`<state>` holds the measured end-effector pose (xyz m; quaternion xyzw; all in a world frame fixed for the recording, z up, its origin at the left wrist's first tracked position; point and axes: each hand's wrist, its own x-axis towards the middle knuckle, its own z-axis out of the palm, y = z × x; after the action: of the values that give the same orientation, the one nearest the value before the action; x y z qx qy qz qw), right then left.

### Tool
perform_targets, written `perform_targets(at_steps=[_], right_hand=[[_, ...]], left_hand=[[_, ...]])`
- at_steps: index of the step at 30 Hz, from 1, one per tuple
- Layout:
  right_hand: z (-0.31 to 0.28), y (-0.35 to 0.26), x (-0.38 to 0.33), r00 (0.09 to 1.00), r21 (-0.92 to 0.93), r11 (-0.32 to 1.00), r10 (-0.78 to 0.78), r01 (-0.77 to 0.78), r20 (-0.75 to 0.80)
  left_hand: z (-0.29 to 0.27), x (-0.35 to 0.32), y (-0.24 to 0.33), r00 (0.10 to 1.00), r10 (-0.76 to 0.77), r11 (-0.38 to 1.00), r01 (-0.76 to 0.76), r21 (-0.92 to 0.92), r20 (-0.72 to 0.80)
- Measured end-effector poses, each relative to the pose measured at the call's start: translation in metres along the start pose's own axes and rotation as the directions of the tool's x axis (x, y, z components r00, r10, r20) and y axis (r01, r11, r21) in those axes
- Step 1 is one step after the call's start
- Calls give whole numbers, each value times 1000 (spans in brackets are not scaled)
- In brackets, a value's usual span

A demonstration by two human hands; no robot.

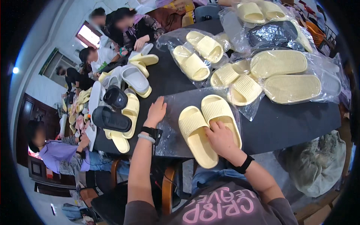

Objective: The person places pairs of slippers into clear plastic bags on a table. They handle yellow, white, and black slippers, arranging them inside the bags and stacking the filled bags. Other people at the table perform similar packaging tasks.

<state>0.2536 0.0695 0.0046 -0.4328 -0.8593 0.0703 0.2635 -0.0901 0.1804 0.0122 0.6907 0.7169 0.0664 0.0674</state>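
Note:
Pinched together at their inner edges, a pair of pale yellow slippers [198, 144] is in my right hand [221, 139], near the table's front edge. Its fingers reach in between the two, and the toes point away from me. Beneath the pair lies a clear plastic bag [170, 129], flat on the dark table. My left hand [155, 111] rests at the bag's left edge with fingers stretched out; whether it presses on the film is hard to see.
Loose yellow, grey and black slippers [112, 119] pile up on the left. Bagged slippers [285, 77] cover the right and far side of the dark table [300, 120]. A bulging translucent sack [318, 165] stands at lower right. Several people sit along the left, one in purple [63, 155].

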Motion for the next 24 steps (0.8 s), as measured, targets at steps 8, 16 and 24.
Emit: perform_targets(at_steps=[8, 16, 24], right_hand=[[-3, 1, -1, 999, 4, 1000, 8, -8, -41], [-1, 1, -2, 999, 3, 1000, 4, -4, -45], [-1, 0, 0, 1000, -12, 1000, 19, -19, 3]], left_hand=[[17, 2, 0, 982, -159, 977, 141, 163, 104], [10, -30, 5, 991, 2, 993, 13, 116, -132], [11, -145, 26, 999, 35, 999, -35, -2, 3]])
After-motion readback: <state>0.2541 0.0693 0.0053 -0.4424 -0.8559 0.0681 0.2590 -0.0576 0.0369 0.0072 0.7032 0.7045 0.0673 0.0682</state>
